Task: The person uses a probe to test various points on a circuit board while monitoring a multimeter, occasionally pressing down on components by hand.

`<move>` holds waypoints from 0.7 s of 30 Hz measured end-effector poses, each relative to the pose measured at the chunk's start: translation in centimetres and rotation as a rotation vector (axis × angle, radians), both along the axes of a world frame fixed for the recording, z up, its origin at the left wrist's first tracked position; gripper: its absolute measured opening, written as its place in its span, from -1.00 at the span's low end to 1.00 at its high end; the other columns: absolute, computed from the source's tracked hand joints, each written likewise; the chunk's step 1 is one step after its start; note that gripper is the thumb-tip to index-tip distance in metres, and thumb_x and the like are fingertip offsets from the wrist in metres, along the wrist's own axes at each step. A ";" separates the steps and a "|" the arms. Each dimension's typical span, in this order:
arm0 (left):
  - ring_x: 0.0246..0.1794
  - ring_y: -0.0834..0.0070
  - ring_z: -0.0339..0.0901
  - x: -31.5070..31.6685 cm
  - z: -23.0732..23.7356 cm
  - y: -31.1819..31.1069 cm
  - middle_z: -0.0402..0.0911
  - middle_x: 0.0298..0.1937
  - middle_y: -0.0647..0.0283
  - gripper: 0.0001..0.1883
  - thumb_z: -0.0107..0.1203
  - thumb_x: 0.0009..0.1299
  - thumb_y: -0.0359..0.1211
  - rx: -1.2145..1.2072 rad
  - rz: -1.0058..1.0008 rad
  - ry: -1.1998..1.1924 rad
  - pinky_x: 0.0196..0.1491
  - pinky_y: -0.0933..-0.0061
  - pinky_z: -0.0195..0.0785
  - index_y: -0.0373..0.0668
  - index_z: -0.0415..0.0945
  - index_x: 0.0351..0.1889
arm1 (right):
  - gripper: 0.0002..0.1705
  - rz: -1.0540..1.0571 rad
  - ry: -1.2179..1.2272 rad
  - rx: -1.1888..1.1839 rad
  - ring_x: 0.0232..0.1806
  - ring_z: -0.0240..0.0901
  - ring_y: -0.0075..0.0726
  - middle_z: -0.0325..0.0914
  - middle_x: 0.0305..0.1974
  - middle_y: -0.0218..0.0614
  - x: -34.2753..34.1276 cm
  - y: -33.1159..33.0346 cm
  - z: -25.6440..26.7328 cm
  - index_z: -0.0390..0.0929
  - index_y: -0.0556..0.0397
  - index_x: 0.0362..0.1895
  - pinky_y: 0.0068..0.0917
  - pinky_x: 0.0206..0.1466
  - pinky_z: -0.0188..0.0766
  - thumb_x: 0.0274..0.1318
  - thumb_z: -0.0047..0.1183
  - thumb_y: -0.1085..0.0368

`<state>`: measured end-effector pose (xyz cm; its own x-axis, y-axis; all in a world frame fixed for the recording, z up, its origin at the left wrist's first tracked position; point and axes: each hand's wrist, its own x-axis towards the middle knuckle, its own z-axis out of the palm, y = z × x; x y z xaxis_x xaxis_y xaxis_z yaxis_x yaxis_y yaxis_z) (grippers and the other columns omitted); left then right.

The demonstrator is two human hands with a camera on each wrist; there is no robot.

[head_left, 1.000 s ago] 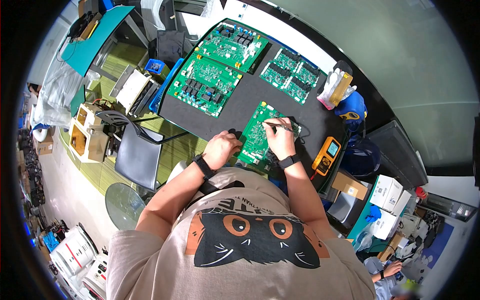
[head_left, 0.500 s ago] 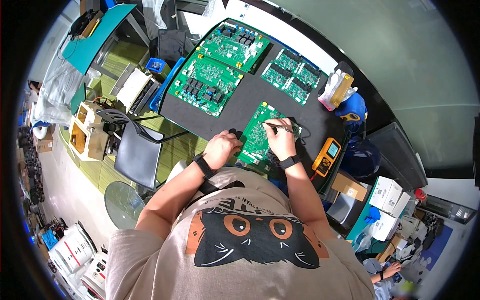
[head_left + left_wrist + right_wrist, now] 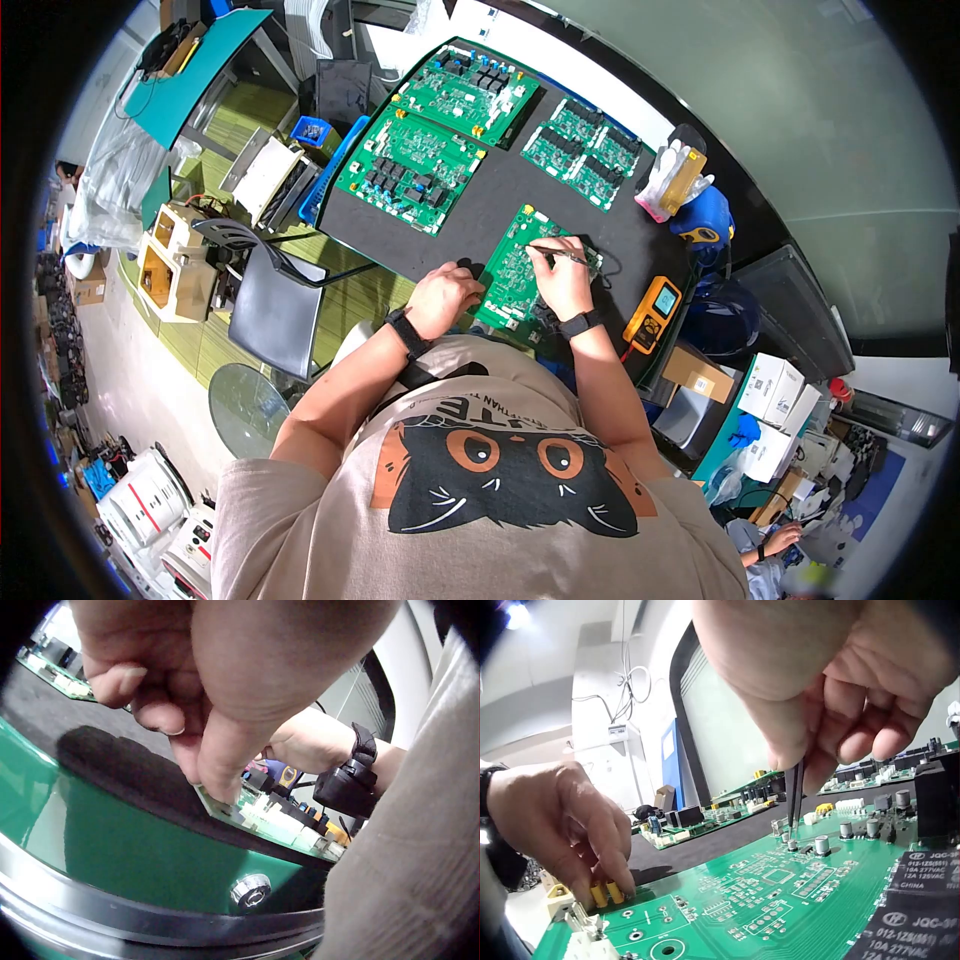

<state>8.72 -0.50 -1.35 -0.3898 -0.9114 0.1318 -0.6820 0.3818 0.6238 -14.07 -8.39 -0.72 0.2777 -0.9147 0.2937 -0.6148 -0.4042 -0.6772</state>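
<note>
A green circuit board (image 3: 512, 280) lies on the dark mat near the table's front edge. At its left edge my left hand (image 3: 443, 298) pinches the corner between thumb and fingers, close by two small yellow parts (image 3: 613, 892). Above the board, my right hand (image 3: 565, 280) grips a pair of dark tweezers (image 3: 795, 796). Their tips point down among small silver capacitors (image 3: 822, 845) toward the board's far side. Black relays (image 3: 930, 885) stand on the board close to the right wrist camera.
Two large green boards (image 3: 410, 170) lie at the back left, and a panel of smaller boards (image 3: 583, 150) at the back right. To the right are an orange meter (image 3: 654, 312), white gloves (image 3: 662, 180) and a blue device (image 3: 703, 215). A grey chair (image 3: 275, 310) stands left.
</note>
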 end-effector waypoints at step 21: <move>-0.23 0.21 0.52 0.1 0.0 0.1 0.64 -0.33 0.22 -0.81 0.27 0.21 -0.36 -0.004 0.000 0.000 -0.10 0.26 0.44 -0.16 0.71 -0.22 | -0.94 0.005 0.035 -0.056 -0.17 0.50 0.03 0.68 -0.32 -0.22 0.4 0.1 -0.1 0.66 0.03 -0.34 -0.13 -0.02 0.45 0.07 0.26 0.36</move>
<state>8.79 -0.44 -1.32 -0.3902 -0.9108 0.1348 -0.6821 0.3843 0.6221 -13.65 -8.26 -0.77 0.2930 -0.8956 0.3347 -0.6358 -0.4440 -0.6314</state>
